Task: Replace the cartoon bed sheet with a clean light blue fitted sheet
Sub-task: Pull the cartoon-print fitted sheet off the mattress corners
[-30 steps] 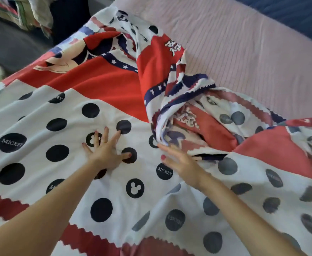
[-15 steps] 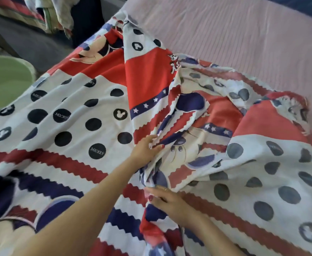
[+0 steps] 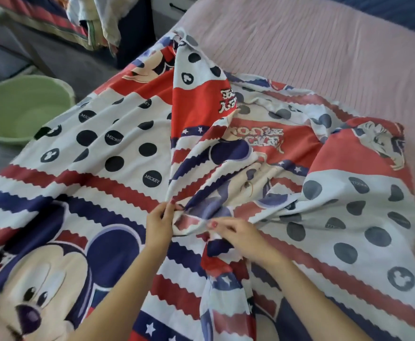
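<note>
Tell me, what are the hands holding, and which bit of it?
Both hands grip the cartoon sheet at a bunched fold near its middle: left hand on the fold's left side, right hand on its right.

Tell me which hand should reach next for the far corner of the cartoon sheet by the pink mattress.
Left, probably. The left hand pinches the ridge of the cartoon sheet that runs up to that corner; the right hand grips bunched fabric nearer.
</note>
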